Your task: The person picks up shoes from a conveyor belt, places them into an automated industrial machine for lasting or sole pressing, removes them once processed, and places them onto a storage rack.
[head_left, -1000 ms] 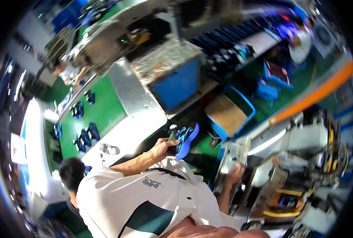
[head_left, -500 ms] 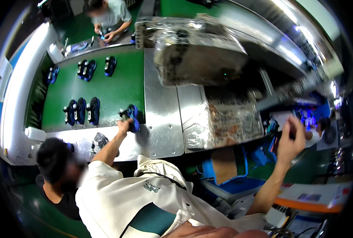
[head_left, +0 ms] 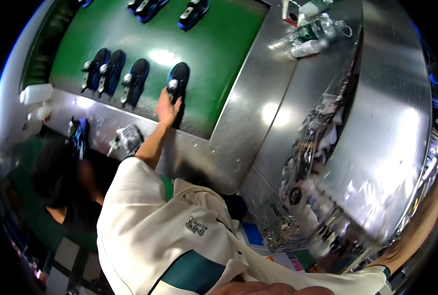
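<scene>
My left hand (head_left: 166, 109) is closed around the heel end of a black and blue shoe (head_left: 180, 73), which has a metal and white fitting in its opening. The shoe sits on a green belt (head_left: 155, 32), toe pointing away from me. To its left another shoe (head_left: 138, 73) stands by itself, then a close pair of similar shoes (head_left: 112, 69). My right forearm (head_left: 415, 228) stretches to the far right, and its hand is lost at the dark rim of the picture.
More shoes (head_left: 193, 12) stand farther up the belt. A metal ledge (head_left: 206, 155) borders it, holding a crumpled plastic bag (head_left: 129, 139). Plastic bottles (head_left: 315, 32) lie at the upper right. A shiny metal housing (head_left: 376, 147) fills the right. A person (head_left: 56, 172) is close at my left.
The view has swung to the right. My left hand has brought the shoe from the belt's near edge onto the belt. My right hand has gone from raised in view to out of sight.
</scene>
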A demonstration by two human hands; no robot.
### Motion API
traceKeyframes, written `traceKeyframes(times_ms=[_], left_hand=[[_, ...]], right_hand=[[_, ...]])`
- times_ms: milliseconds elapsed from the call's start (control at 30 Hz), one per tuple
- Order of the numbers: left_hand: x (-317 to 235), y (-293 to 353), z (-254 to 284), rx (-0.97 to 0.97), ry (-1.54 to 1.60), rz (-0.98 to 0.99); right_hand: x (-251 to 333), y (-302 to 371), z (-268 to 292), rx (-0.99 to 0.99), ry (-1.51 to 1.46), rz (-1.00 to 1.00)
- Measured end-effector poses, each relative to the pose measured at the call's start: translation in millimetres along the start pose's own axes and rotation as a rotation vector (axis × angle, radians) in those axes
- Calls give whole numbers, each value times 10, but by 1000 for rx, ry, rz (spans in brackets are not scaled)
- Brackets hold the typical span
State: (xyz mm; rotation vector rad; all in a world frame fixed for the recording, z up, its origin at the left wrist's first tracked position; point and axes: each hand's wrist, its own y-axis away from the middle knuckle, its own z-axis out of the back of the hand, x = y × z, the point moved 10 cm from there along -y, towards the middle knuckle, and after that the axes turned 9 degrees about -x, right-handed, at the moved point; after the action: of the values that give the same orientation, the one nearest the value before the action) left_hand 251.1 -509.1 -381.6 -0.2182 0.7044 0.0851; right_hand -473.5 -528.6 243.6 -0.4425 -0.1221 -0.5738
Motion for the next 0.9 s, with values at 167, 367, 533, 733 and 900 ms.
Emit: traceKeyframes(times_ms=[167,367,533,733,900], left_hand=[[176,64,-36,-15,-3,-3],[4,86,-316,325,-123,-64],[-1258,-1109,677,13,84,-283],[-6209,-662,2532,258,899,-985],[-8045,-504,1697,421,329,-1280]], right_hand=[[421,190,-445,70,-63,-33],[703,564,-182,150,-250,-107],[584,1576,1014,-37,-6,102],[-445,3884,2396,-396,-130,-2],[-195,4972,1882,-174,105,67]])
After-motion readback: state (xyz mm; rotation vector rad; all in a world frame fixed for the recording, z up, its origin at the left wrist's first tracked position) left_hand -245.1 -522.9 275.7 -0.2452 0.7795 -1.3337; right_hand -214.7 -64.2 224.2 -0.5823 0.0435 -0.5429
